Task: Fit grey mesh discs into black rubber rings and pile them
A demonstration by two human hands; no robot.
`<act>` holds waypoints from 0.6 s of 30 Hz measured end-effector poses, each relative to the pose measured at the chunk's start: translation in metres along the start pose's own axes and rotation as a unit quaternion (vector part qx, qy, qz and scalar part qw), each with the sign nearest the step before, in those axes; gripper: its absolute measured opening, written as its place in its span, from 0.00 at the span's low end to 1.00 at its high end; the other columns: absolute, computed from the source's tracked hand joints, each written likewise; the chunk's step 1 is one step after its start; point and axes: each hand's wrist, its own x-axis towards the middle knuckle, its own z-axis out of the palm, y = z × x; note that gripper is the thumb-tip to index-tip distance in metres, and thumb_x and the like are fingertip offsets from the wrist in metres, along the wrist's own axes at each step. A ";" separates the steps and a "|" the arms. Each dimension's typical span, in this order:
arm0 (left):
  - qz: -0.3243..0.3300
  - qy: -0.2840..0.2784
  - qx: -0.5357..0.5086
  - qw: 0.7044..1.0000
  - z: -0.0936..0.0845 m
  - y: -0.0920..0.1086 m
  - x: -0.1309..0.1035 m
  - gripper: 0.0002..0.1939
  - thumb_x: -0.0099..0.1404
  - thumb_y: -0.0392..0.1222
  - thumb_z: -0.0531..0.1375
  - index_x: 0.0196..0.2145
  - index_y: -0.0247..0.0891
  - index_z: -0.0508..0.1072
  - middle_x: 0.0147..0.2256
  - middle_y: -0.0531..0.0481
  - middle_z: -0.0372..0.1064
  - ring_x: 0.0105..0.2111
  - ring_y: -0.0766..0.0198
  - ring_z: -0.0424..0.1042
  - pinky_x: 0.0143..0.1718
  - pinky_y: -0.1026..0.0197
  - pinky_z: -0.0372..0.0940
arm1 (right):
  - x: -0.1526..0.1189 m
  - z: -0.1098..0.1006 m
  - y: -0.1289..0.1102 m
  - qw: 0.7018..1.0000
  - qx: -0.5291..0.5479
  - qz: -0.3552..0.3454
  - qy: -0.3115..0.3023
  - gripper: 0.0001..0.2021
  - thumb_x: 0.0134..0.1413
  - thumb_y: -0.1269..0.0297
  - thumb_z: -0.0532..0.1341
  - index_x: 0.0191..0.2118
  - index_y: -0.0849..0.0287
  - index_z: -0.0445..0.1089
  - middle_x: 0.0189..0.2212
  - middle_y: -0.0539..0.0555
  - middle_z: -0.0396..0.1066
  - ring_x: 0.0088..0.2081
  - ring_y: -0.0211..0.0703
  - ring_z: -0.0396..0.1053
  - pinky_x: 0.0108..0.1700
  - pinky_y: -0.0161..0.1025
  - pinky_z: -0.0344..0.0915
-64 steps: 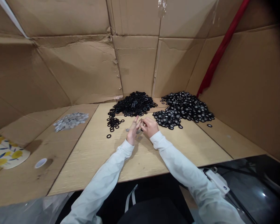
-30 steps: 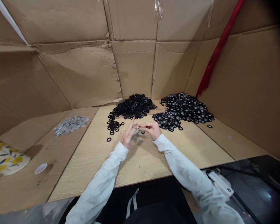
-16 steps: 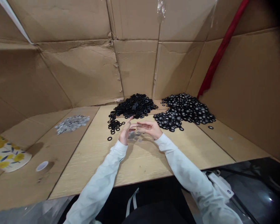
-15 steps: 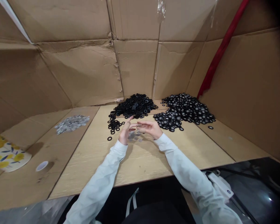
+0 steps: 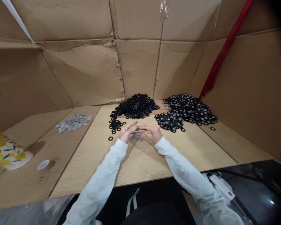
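Observation:
My left hand (image 5: 127, 133) and my right hand (image 5: 152, 132) meet at the fingertips over the middle of the table. Both have their fingers drawn together around something too small to make out. Several pale discs (image 5: 138, 137) lie on the wood just beneath them, partly hidden. Behind my hands rises a heap of black rings (image 5: 138, 106), with a smaller group of loose rings (image 5: 115, 125) at its front left. To the right spreads a pile of black rings with pale centres (image 5: 189, 109). A flat pile of pale grey discs (image 5: 73, 123) is at the left.
A cup or container with a yellow fruit pattern (image 5: 8, 153) and a small white roll (image 5: 43, 164) stand at the left. Cardboard walls (image 5: 84, 72) enclose the table, and a red strip (image 5: 224, 53) hangs at the right. A single ring (image 5: 213, 128) lies at the right.
My hands have lowered slightly, and their raised fingers have folded closer together. The pale discs beneath are more covered. The view has shifted a little.

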 end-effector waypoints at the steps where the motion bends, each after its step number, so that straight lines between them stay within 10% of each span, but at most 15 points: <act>1: -0.002 0.000 -0.002 1.000 0.000 0.000 0.000 0.21 0.42 0.38 0.62 0.37 0.33 0.70 0.28 0.46 0.70 0.32 0.60 0.68 0.39 0.55 0.59 | 0.000 0.001 0.000 1.000 -0.009 -0.006 -0.001 0.08 0.47 0.66 0.54 0.32 0.56 0.70 0.30 0.52 0.71 0.33 0.36 0.67 0.38 0.34 0.64; 18: 0.002 -0.035 0.030 0.999 -0.002 -0.002 -0.001 0.37 0.42 0.37 0.63 0.50 0.30 0.57 0.28 0.49 0.70 0.30 0.64 0.68 0.39 0.58 0.58 | -0.001 0.006 0.004 0.999 0.004 -0.024 0.039 0.08 0.46 0.71 0.54 0.31 0.59 0.70 0.29 0.54 0.70 0.33 0.36 0.67 0.38 0.34 0.65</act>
